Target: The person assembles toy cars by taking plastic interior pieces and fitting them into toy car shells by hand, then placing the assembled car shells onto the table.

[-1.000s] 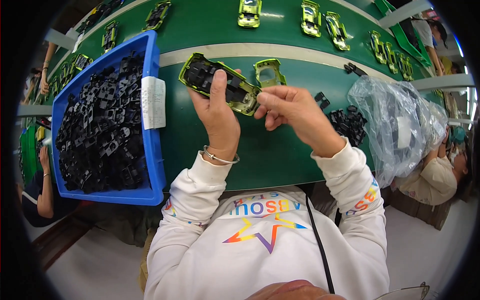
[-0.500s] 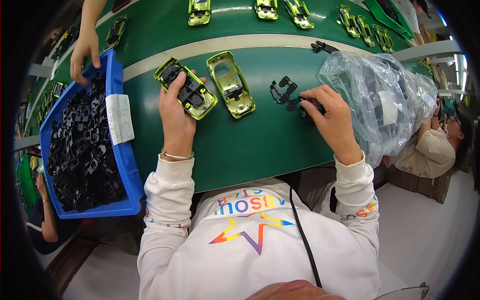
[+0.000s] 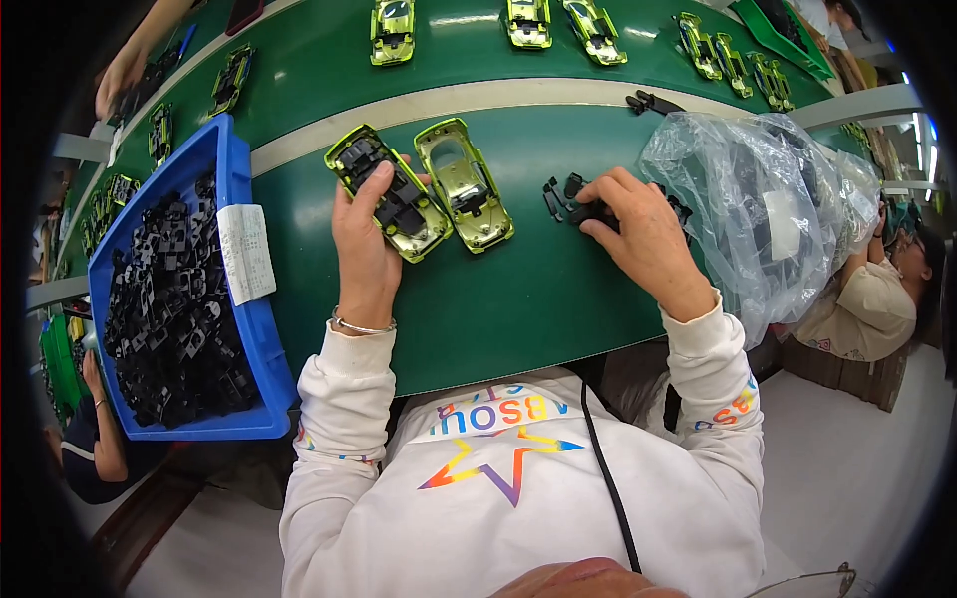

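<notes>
Head view: left hand [image 3: 364,244] is gripping an upturned green toy car [image 3: 389,192]; right hand [image 3: 638,234] is pinching a black part [image 3: 578,204] on the green surface [image 3: 498,309].

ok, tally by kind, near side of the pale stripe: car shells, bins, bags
Green toy car shells: 2, one in the left hand
Blue bin: 1
Clear plastic bag: 1
Black parts at the right hand: not countable
Total counted: 4

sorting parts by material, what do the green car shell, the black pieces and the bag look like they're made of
Car shell: probably metal or plated plastic, with glossy metallic yellow-green highlights. Black pieces: likely moulded plastic, matte. Bag: thin clear plastic film, crinkled and shiny.
</notes>
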A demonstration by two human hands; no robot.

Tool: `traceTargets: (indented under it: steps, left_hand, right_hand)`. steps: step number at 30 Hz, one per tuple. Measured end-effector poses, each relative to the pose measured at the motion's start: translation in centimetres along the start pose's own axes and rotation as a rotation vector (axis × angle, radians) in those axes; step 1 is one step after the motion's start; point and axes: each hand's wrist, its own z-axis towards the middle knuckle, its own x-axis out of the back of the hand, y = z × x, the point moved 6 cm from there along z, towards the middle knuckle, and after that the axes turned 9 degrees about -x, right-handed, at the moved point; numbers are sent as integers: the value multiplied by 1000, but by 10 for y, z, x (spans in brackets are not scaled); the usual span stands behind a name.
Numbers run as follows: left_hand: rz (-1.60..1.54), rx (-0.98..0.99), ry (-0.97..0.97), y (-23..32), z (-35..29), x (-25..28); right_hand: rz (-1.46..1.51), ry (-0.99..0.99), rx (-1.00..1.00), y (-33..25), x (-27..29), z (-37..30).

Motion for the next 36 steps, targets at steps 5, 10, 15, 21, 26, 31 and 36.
traceTargets:
  steps: [5, 10, 15, 21, 26, 31, 36]
  left_hand:
    - [-118, 36, -44, -2, -5, -7]
    - [-259, 104, -55, -8, -8, -12]
    - [-236, 44, -86, 4, -13, -15]
    - [-176, -28, -126, 9, -15, -19]
    - [-127, -96, -168, 14, -18, -21]
    - [-167, -119, -310, 14, -16, -26]
    - [-88, -124, -337, 14, -20, -28]
  right_hand:
    - [312, -125, -139, 8, 1, 8]
    - [912, -191, -266, -18, -1, 20]
    - [1342, -316, -243, -86, -25, 41]
    - [1300, -360, -334, -105, -45, 58]
    - [1182, -219, -316, -110, -38, 62]
    - [1083, -112, -250, -109, -33, 66]
    - [959, -55, -206, -103, -28, 63]
